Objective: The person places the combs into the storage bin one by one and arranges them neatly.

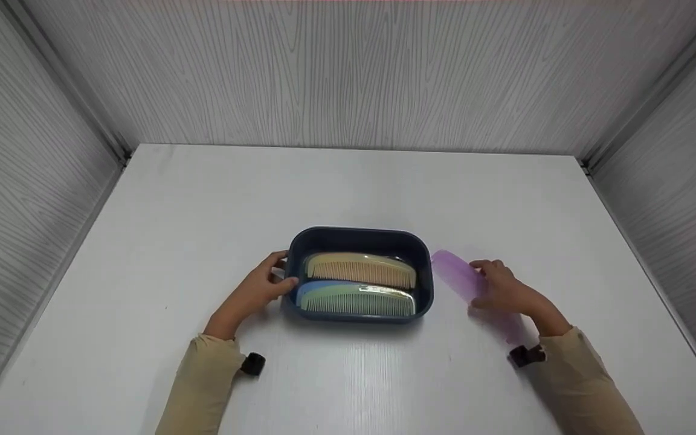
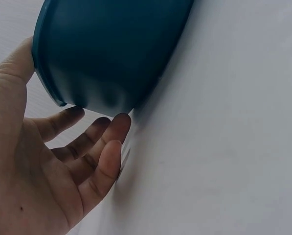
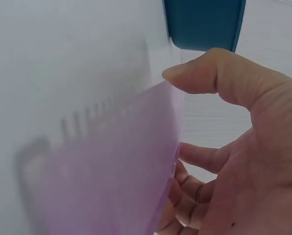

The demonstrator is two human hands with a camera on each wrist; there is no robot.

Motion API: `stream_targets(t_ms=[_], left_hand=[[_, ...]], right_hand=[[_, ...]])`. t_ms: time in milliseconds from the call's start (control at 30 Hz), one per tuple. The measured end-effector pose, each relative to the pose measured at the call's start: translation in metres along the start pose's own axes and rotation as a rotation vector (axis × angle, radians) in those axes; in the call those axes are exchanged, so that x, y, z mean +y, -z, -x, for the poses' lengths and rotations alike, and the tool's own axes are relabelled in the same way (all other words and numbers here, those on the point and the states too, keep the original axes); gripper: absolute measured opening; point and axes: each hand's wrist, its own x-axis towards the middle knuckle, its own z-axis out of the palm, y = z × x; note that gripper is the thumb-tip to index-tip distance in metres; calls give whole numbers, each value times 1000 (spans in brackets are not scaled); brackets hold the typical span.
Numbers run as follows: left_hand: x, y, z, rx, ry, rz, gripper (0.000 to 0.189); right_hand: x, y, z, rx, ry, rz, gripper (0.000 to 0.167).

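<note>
In the head view a dark blue plastic bin [image 1: 357,319] stands on the white table. A cream comb [image 1: 360,261] and a green comb [image 1: 354,290] lie in it, with part of a blue comb [image 1: 318,285] showing behind the green one. My left hand [image 1: 257,287] grips the bin's left end, its thumb over the rim and fingertips against the outer wall [image 2: 106,58]. To the right of the bin, my right hand [image 1: 502,290] pinches a translucent purple comb [image 1: 454,272] by its long edges. That comb [image 3: 111,171] slants beside the bin and throws a toothed shadow.
The white tabletop [image 1: 348,187] spreads around the bin on every side. Grey wood-grain panels rise at the back [image 1: 348,72], the left [image 1: 28,181] and the right [image 1: 674,181]. A small black block [image 1: 253,364] sits at the left cuff, another [image 1: 526,356] at the right.
</note>
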Motion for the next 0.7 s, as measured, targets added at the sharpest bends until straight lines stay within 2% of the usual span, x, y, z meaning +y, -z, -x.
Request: stream_targets(t_ms=[300, 700], left_hand=[[2, 0, 0, -4, 1, 10, 65], [0, 0, 1, 6, -12, 16, 63]], right_hand=[[-7, 23, 7, 3, 80, -100, 73], [-29, 39, 2, 41, 139, -58, 72]])
